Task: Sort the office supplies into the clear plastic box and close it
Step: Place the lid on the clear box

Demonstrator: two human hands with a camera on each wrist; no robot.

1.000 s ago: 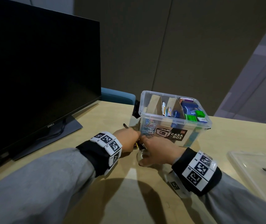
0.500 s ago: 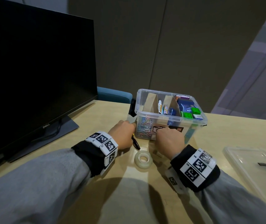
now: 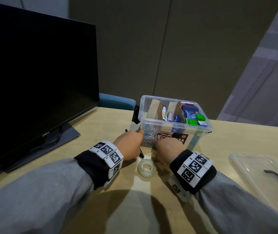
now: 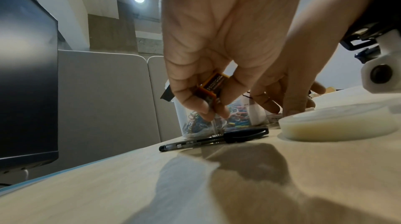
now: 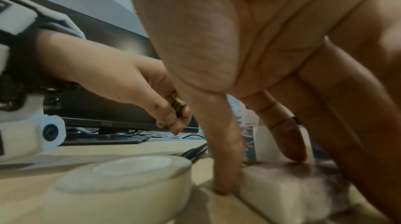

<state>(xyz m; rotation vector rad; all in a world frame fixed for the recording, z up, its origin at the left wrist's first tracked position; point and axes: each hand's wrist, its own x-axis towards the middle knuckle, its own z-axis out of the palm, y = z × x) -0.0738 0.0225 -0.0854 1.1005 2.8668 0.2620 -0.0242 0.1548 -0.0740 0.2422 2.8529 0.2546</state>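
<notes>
An orange item (image 4: pixel 213 85) was pinched in the left hand (image 3: pixel 129 145); a white block (image 5: pixel 288 186) on the desk (image 3: pixel 151 200) was gripped by the right hand (image 3: pixel 167 150). Tape (image 3: pixel 146 168) and pen (image 4: pixel 214 139) lay near the open box (image 3: pixel 175 120).

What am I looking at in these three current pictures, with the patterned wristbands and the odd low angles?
No robot: a person works bare-handed, wearing a head camera and one camera under each wrist. The head view looks down on a light wooden desk. On it stand a clear plastic storage box, open and partly filled, a roll of clear tape, a black pen and the box's clear lid. The left wrist view shows the left hand pinching a small orange-and-black object. The right wrist view shows the right hand with fingertips on a small whitish block, blurred.
</notes>
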